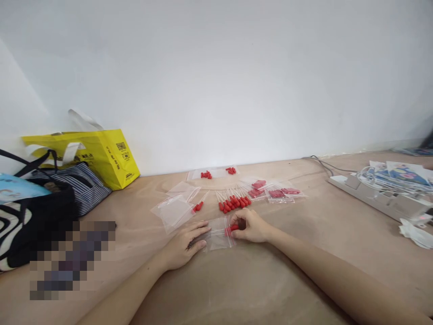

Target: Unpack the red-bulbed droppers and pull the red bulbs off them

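Observation:
A clear zip bag lies flat on the table before me, its red-lined mouth facing right. My left hand rests at the bag's left end, fingers stretched out and thumb apart. At the mouth, my right hand pinches a red-tipped stick, its pale shaft pointing left into the bag. Just beyond lies a fanned row of red-tipped sticks, heads toward me. A couple more red-tipped sticks lie left of that row, beside a stack of flat zip bags.
Filled zip bags lie right of the row; another bag with red tips is near the wall. At left stand a yellow bag and a black-and-white bag. A white power strip with cables and papers sits at right.

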A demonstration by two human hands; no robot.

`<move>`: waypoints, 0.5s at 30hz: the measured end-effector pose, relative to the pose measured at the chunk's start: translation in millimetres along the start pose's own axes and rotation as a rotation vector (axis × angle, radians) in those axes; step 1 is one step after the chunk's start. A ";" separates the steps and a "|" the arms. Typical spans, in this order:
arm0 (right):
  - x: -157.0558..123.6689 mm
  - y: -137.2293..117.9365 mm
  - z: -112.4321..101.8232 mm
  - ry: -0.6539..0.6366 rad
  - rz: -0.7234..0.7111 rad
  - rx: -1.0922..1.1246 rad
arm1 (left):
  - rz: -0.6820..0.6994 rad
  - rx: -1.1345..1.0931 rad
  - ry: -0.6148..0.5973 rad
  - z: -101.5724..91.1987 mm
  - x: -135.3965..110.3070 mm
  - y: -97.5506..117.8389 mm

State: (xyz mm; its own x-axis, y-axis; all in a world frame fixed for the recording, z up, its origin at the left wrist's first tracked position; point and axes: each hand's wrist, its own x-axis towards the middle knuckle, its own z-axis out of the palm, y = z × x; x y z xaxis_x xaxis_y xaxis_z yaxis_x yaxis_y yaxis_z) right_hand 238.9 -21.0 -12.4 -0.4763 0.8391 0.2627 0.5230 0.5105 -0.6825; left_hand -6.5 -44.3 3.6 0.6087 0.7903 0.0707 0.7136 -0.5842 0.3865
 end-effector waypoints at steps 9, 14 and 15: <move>-0.7 8.8 -10.7 -0.098 0.112 0.125 | -0.010 -0.005 -0.017 -2.8 -1.2 2.7; -7.0 25.8 -37.7 -0.158 0.089 0.216 | -0.013 -0.038 -0.024 -4.7 -4.1 3.1; -7.9 29.7 -43.0 -0.168 0.097 0.262 | -0.008 -0.048 -0.016 -4.5 -4.7 2.1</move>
State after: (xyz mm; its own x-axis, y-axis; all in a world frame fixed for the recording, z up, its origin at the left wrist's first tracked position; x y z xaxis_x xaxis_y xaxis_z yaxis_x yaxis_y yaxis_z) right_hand 288.6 -4.4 -5.4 -0.5548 0.8275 0.0861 0.3825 0.3456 -0.8569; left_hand -9.5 -48.4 8.3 0.6088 0.7916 0.0525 0.7012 -0.5679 0.4310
